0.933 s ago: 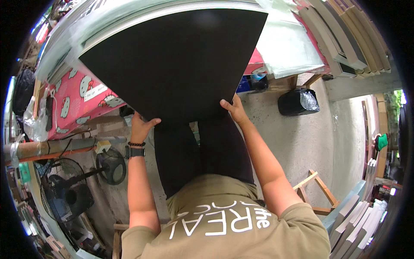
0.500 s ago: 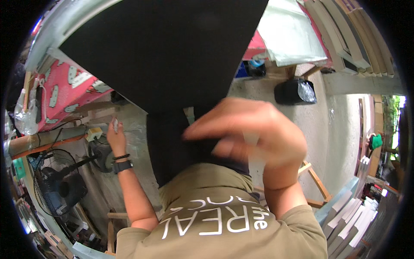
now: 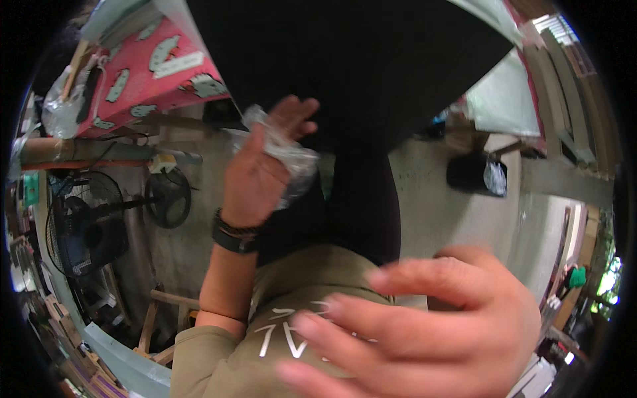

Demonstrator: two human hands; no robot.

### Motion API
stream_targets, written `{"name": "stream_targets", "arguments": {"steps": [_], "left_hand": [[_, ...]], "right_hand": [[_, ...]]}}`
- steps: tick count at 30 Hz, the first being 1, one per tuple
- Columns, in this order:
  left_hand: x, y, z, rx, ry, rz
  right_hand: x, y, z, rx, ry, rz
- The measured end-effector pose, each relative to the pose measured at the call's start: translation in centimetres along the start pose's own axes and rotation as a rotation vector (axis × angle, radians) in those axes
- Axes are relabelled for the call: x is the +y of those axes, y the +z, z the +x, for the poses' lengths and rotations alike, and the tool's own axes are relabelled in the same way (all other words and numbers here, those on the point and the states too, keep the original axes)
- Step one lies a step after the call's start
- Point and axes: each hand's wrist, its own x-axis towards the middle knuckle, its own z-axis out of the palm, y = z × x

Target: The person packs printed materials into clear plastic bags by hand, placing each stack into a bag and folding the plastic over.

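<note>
My left hand (image 3: pixel 255 179), with dark bands round its wrist, is raised in front of my lap. A crumpled piece of clear plastic (image 3: pixel 295 159) runs between its thumb and fingers and hangs down past the palm. My right hand (image 3: pixel 438 325) is close to the camera at the lower right, slightly blurred, with its fingers spread and nothing visible in them. Just beyond my left hand is a large black flat panel (image 3: pixel 352 66), one corner pointing to the right; its far part runs out of the picture.
On the left are a pink patterned cloth (image 3: pixel 142 79), a black standing fan (image 3: pixel 89 225) and a wooden frame (image 3: pixel 149 325). A black bag-like bundle (image 3: pixel 468 176) lies on the floor at the right. Stacked boards (image 3: pixel 564 99) line the far right.
My left hand has come up and rightward, and the plastic in it now shows clearly. My right hand has moved down and right, its fingers spreading. The black panel appears shifted to the right.
</note>
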Motion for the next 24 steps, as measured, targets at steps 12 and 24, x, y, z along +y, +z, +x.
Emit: {"name": "stream_targets", "arguments": {"steps": [12, 24], "left_hand": [[-1.2, -0.3, -0.7, 0.167, -0.081, 0.274], [-1.8, 0.4, 0.2, 0.208, 0.023, 0.453]], "right_hand": [[13.0, 6.9, -3.0, 0.547, 0.649, 0.532], [14.7, 5.6, -6.7, 0.386, 0.755, 0.847]]}}
